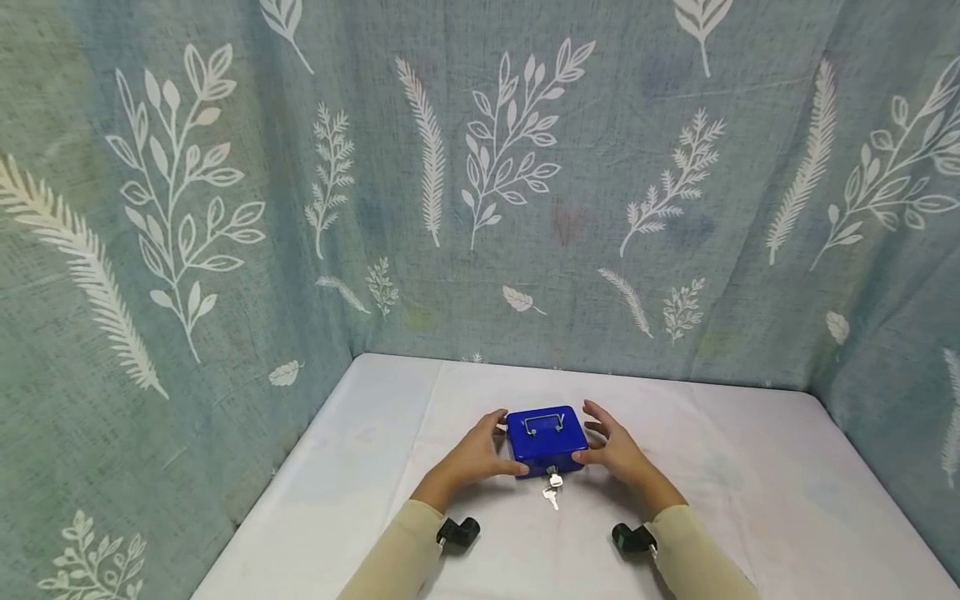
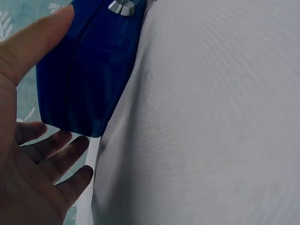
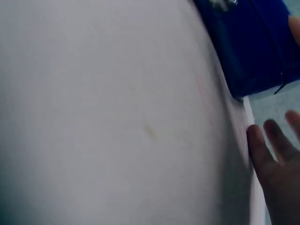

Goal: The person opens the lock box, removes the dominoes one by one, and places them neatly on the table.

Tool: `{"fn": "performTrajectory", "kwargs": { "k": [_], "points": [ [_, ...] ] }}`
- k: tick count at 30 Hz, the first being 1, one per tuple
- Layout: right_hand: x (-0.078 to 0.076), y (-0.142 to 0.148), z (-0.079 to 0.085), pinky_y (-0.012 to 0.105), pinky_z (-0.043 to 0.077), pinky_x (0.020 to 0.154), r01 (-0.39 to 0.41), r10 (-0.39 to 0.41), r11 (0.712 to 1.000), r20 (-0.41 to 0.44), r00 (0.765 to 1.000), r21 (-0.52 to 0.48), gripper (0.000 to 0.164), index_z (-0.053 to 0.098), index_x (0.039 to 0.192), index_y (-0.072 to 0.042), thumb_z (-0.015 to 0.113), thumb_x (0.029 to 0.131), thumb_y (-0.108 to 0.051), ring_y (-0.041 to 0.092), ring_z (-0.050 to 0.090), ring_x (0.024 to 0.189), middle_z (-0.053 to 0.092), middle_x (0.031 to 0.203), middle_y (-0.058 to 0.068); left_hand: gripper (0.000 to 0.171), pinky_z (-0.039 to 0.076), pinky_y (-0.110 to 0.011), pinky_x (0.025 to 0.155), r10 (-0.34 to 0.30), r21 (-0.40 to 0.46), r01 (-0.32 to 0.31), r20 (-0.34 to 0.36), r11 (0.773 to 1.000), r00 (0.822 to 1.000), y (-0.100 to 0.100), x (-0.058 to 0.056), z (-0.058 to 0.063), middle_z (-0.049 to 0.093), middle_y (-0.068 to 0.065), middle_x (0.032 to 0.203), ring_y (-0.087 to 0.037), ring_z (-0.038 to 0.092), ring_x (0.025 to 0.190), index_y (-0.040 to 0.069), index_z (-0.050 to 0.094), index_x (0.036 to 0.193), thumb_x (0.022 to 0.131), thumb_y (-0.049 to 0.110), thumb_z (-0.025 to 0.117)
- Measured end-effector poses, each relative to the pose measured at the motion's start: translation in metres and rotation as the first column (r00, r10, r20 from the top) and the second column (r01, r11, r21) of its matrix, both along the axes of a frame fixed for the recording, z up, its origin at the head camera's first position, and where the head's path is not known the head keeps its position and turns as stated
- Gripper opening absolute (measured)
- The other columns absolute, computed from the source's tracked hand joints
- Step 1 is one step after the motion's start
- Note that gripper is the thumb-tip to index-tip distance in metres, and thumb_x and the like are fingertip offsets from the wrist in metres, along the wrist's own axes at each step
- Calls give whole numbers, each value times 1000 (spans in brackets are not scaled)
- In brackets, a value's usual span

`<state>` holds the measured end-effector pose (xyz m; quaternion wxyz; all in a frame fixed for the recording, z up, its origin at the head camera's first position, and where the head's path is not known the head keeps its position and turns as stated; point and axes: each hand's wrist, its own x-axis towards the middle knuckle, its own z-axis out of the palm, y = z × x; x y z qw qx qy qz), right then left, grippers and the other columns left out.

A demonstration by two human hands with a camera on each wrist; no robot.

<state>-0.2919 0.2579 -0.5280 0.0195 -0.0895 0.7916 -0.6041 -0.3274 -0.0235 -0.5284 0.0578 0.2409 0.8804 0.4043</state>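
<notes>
A small blue metal cash box (image 1: pixel 534 446) sits on the white-covered table, its lid down and a thin wire handle (image 1: pixel 561 421) on top. Keys (image 1: pixel 552 498) hang from the lock at its front. My left hand (image 1: pixel 478 454) is at the left side, thumb at the front corner and loosely spread fingers (image 2: pixel 65 157) by the end wall. On the other side is my right hand (image 1: pixel 621 454). Its thumb lies at the front right edge, while the other fingers (image 3: pixel 262 154) stand apart from the box's end. Both wrist views show the box's front and part of the lock.
White cloth covers the table (image 1: pixel 360 433). A blue-green curtain (image 1: pixel 510 275) with white leaf prints hangs behind it and along both sides. Each sleeve carries a black wrist camera, one on the left (image 1: pixel 459 532) and one on the right (image 1: pixel 633 538).
</notes>
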Motion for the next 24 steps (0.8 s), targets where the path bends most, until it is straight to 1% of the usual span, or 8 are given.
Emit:
{"fn": "performTrajectory", "kwargs": {
  "k": [4, 7, 9, 12, 13, 18, 24],
  "points": [
    [-7, 1, 2, 57, 33, 107, -113, 112, 990, 19, 994, 82, 111, 19, 155, -7, 85, 67, -2, 46, 31, 137, 22, 157, 19, 115, 41, -46, 103, 12, -22, -12, -9, 1000, 1000, 2, 1, 0, 47, -11, 139, -26, 51, 121, 4, 31, 149, 60, 50, 89],
    [-8, -1, 7, 59, 28, 109, -156, 151, 980, 50, 987, 125, 116, 15, 156, -9, 84, 64, 0, 46, 31, 137, 22, 157, 21, 116, 41, -45, 103, 20, -22, -20, -11, 1000, 1000, 3, 1, 0, 48, -11, 137, -26, 51, 121, 4, 31, 149, 60, 50, 90],
    [-10, -2, 6, 58, 26, 110, -164, 157, 973, 58, 986, 161, 119, 13, 157, -9, 84, 61, 1, 44, 30, 138, 23, 156, 21, 117, 41, -44, 104, 25, -17, -25, -7, 1000, 1000, 2, 1, -1, 49, -11, 136, -26, 51, 121, 4, 31, 148, 59, 50, 90],
    [-10, -1, 5, 57, 23, 112, -158, 152, 969, 47, 987, 190, 121, 13, 157, -9, 83, 59, 3, 42, 28, 139, 23, 156, 21, 116, 39, -45, 105, 17, 5, -17, -3, 1000, 1000, 2, 0, -2, 50, -12, 135, -27, 51, 122, 2, 31, 148, 59, 48, 91],
    [-11, 1, 1, 56, 24, 112, -157, 152, 969, 39, 988, 193, 121, 14, 157, -9, 84, 59, 2, 42, 28, 139, 23, 157, 21, 115, 39, -45, 105, 11, 14, -11, -2, 1000, 1000, 2, -1, -2, 50, -12, 135, -27, 51, 122, 2, 31, 147, 59, 46, 91],
    [-8, 3, 1, 55, 25, 111, -165, 162, 974, 29, 986, 153, 118, 14, 156, -6, 83, 60, 4, 44, 27, 139, 21, 157, 21, 110, 38, -44, 106, -35, 50, 34, 9, 998, 999, 1, -5, -5, 52, -9, 133, -26, 52, 123, 2, 34, 144, 59, 40, 92],
    [-3, 7, 1, 53, 29, 110, -165, 165, 977, 8, 986, 137, 118, 13, 156, -4, 81, 60, 6, 44, 32, 137, 26, 154, 24, 104, 36, -44, 107, -103, 90, 100, 28, 991, 994, 0, -8, -1, 53, -9, 133, -26, 51, 124, 2, 37, 142, 60, 33, 93]
  ]
}}
